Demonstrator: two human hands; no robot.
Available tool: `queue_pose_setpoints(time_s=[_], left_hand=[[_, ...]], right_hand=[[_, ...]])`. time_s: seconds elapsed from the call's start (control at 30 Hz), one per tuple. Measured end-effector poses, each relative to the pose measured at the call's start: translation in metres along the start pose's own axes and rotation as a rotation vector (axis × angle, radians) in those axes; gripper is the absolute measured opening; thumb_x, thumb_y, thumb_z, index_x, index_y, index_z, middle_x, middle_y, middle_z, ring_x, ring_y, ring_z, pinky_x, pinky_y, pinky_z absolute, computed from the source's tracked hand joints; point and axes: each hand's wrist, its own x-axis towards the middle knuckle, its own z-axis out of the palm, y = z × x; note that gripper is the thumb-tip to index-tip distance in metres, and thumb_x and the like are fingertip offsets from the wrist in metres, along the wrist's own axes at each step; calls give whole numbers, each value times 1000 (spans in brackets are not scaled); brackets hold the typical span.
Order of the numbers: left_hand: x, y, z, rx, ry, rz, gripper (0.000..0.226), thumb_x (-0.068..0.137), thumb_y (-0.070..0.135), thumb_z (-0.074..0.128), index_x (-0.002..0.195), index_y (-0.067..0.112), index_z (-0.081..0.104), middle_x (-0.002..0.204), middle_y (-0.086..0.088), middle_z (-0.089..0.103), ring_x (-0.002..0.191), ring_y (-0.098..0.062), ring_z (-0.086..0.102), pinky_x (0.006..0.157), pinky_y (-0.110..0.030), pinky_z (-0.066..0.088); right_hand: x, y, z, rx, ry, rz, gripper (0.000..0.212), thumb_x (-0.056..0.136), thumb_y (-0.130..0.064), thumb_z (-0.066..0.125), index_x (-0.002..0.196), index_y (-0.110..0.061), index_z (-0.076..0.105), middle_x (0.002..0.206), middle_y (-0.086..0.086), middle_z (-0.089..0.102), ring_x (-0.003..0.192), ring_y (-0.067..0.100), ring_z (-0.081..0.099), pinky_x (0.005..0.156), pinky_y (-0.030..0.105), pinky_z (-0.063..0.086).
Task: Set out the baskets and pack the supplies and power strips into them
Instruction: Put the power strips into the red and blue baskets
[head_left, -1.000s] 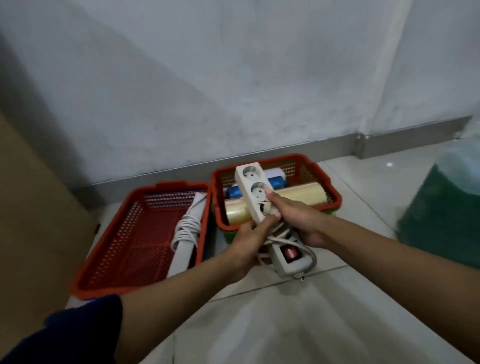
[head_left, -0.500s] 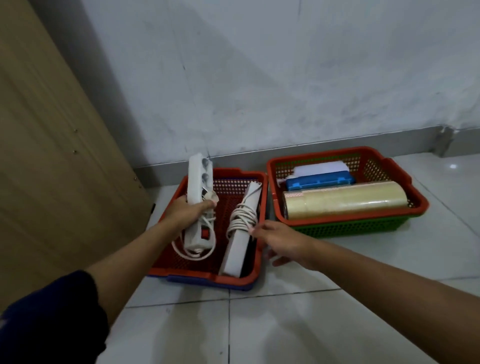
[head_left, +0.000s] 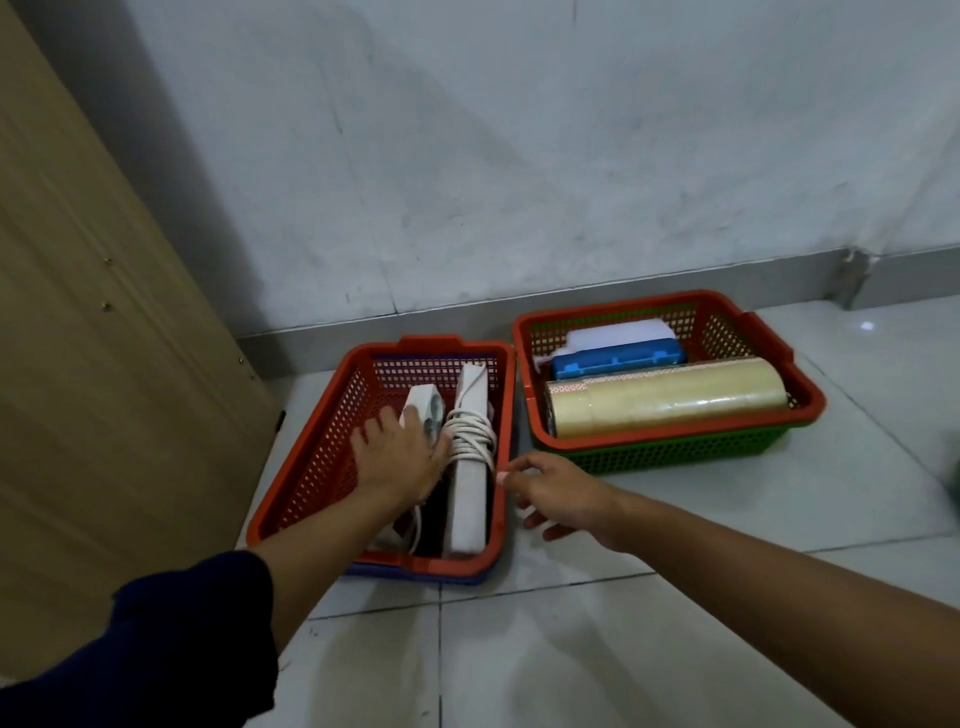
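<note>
Baskets sit side by side on the white floor (head_left: 571, 649) by the wall. The left basket (head_left: 311, 457) is red and holds two white power strips. The left hand (head_left: 400, 462) lies flat on the near strip (head_left: 423, 410), fingers spread, not closed around it. The other strip (head_left: 470, 467) has its cord wound round it. The right hand (head_left: 561, 493) is open and empty, touching this basket's right rim. The right basket (head_left: 800, 400), red on a green one, holds a tape roll (head_left: 665, 402), a blue box (head_left: 618, 358) and something white behind.
</note>
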Motion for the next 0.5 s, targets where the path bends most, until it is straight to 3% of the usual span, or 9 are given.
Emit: queue_pose_setpoints(time_s=[0.17,0.27,0.4,0.5], left_hand=[[-25,99,-29,-286,198,487,49,85,48,31,114,14,52,110,-12,55,99,-30,53,84,-42,45],[-46,165,-35,-336,214,736,44,87,45,34,111,14,53,105,-9,56,94,-25,54,80,-37,45],[-81,248,-29,-438,165,914,31,91,36,48,110,13,54,104,-9,57,90,-21,55,77,-31,45],[-123,305,-20,-442,71,1076,32,92,34,51,116,13,54,113,-7,58,98,-20,56,83,-30,47]], right_hand=[[-27,19,-34,-40,101,-121,23,95,-27,48,118,-23,50,109,5,59,93,24,60,75,35,52],[-52,40,-72,-134,222,-156,34,91,-11,48,124,-10,54,111,15,61,97,30,58,86,44,51],[-102,106,-134,-142,431,35,36,92,-28,55,125,-14,50,121,13,60,109,32,57,85,33,45],[-154,180,-175,-107,600,248,45,89,-35,58,129,-17,46,124,12,57,110,28,56,90,33,45]])
